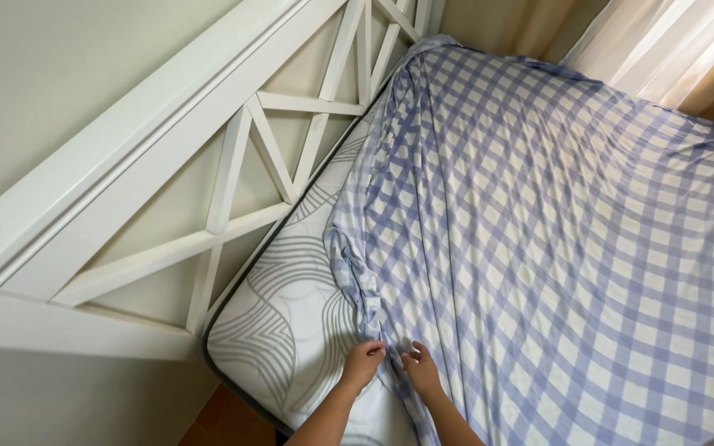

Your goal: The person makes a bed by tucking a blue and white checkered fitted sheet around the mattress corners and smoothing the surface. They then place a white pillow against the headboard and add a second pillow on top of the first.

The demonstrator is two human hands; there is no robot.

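We see a white headboard with crossed slats at left, pale wall behind it, beige curtains far right, brown floor near left.

Only one view is given, taken from a camera worn on the person's head. The bed is looked down upon steeply from above its near corner, and the view is tilted, so that the white headboard runs slantwise from the lower left to the top middle. The mattress is seen close by at the bottom edge and stretches away toward the curtain at the top right. The checked sheet fills most of the right half. Both forearms enter from the bottom edge, near the mattress corner. No second view is supplied, so no part of the scene is shared.
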